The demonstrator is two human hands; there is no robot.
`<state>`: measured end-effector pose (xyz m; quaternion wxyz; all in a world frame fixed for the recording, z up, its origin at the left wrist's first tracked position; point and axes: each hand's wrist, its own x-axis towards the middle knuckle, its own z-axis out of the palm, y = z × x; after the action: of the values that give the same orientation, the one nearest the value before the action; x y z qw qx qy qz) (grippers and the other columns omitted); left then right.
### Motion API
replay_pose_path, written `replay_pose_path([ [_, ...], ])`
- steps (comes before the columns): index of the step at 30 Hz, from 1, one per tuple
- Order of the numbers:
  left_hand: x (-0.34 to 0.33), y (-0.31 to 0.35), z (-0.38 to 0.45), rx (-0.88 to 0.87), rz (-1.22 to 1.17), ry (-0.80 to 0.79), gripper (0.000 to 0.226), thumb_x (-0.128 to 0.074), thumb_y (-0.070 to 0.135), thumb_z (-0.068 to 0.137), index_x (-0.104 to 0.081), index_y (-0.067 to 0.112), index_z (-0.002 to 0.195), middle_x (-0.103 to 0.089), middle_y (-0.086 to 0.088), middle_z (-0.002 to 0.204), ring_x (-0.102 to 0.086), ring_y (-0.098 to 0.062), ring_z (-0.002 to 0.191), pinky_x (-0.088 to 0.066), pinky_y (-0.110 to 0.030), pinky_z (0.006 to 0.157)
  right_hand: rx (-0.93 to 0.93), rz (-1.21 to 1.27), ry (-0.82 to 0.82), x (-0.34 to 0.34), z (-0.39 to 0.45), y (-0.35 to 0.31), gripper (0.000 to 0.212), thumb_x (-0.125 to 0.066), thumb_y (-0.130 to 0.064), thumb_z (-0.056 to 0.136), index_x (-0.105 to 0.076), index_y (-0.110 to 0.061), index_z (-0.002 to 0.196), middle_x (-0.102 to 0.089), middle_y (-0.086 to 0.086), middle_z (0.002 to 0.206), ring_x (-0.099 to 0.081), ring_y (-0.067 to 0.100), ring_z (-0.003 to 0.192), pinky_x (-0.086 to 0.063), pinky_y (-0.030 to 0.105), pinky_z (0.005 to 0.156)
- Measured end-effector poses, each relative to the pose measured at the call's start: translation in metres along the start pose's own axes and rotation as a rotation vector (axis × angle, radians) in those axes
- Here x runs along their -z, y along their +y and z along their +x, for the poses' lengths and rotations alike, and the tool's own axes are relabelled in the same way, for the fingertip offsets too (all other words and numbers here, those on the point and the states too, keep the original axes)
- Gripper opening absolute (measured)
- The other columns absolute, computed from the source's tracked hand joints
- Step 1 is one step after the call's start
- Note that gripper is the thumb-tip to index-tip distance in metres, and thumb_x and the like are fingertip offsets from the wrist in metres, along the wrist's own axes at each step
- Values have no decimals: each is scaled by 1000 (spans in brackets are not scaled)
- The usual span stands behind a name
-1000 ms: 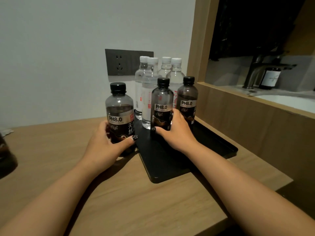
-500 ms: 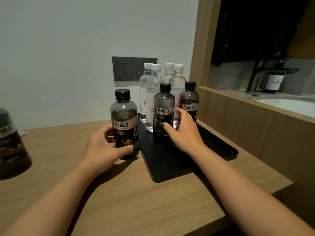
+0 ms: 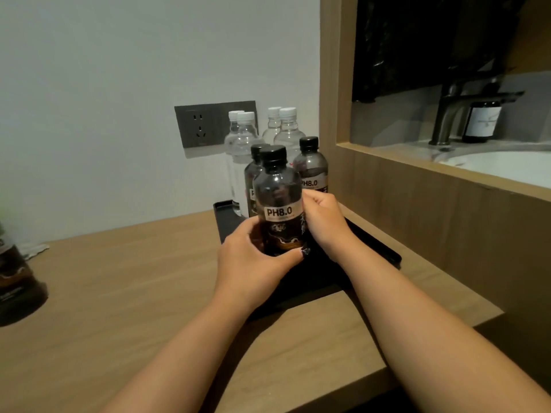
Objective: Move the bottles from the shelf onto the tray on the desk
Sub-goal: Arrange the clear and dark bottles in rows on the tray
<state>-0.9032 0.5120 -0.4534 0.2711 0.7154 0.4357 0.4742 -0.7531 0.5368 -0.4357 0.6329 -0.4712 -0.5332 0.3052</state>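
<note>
A person's two bare forearms reach forward over a wooden tabletop (image 3: 119,293). The left hand (image 3: 253,263) is wrapped around the lower part of a dark bottle (image 3: 278,204) with a black cap and a label reading PH8.0, its thumb curled across the front near the base. The right hand (image 3: 325,222) grips the same bottle from the right side, fingers curled behind it. The bottle stands upright over the near left part of a black tray (image 3: 372,248); whether its base touches the tray cannot be told.

The tray lies at the tabletop's far right corner, against a wooden partition (image 3: 417,204). On its far part stand two more dark bottles (image 3: 311,165), one largely hidden behind the held bottle, and behind them four clear bottles with white caps (image 3: 287,129), close to the wall. A grey wall socket (image 3: 199,126) sits just left of the clear bottles.

At the tabletop's left edge, another dark bottle (image 3: 15,278) is partly cut off by the frame. Beyond the partition are a white basin (image 3: 501,165) and a metal tap (image 3: 450,114).
</note>
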Motion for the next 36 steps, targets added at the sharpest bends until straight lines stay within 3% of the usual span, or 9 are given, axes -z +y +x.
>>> replay_pose_path([
  [2,-3,0,2,24,21,-5,74,-90,29,57,-52,30,120,-64,19,104,-60,6,91,-48,-8,72,-21,12,19,2,0,2,36,-47,-19,100,-68,6,84,-69,15,83,-64,14,78,-50,26,69],
  [5,-1,-3,6,93,-7,-2,78,-91,28,56,-48,25,121,-63,10,114,-62,-2,97,-48,-12,74,-19,-6,31,4,0,4,35,-50,-20,98,-70,3,81,-71,16,84,-66,22,82,-52,34,76],
  [9,-1,-1,7,77,63,4,68,-91,30,57,-49,28,110,-59,15,103,-54,6,83,-40,-9,65,10,-12,54,3,1,5,33,-50,-17,98,-67,6,81,-69,15,80,-65,23,80,-52,34,76],
  [12,-3,-3,7,51,102,11,67,-90,33,57,-48,31,110,-59,16,103,-57,2,90,-40,-11,67,64,-55,74,4,3,8,31,-50,-16,97,-66,2,78,-67,10,77,-63,18,76,-51,33,74],
  [17,-5,-5,5,8,161,3,76,-85,36,65,-47,28,130,-59,17,110,-53,6,89,-38,-5,70,105,-127,121,4,5,12,26,-51,-16,97,-71,-6,85,-72,6,86,-67,18,88,-55,34,79],
  [24,-13,-6,3,-39,311,60,72,-80,44,70,-43,27,129,-60,6,121,-58,-12,110,-53,-35,92,115,-161,139,5,4,14,25,-51,-16,97,-72,-11,82,-72,4,84,-67,18,88,-56,35,78],
  [29,-15,-5,0,-45,372,15,69,-72,46,77,-36,26,132,-59,4,127,-58,-18,115,-52,-37,91,85,-153,140,6,2,13,25,-52,-17,97,-71,-18,81,-72,-1,85,-67,10,88,-52,25,73],
  [36,-12,-6,-2,-4,307,-19,76,-70,50,78,-31,26,139,-59,6,129,-56,-15,117,-52,-38,93,119,-224,160,6,-4,8,27,-49,-17,97,-72,-13,84,-72,0,88,-66,13,91,-53,33,81],
])
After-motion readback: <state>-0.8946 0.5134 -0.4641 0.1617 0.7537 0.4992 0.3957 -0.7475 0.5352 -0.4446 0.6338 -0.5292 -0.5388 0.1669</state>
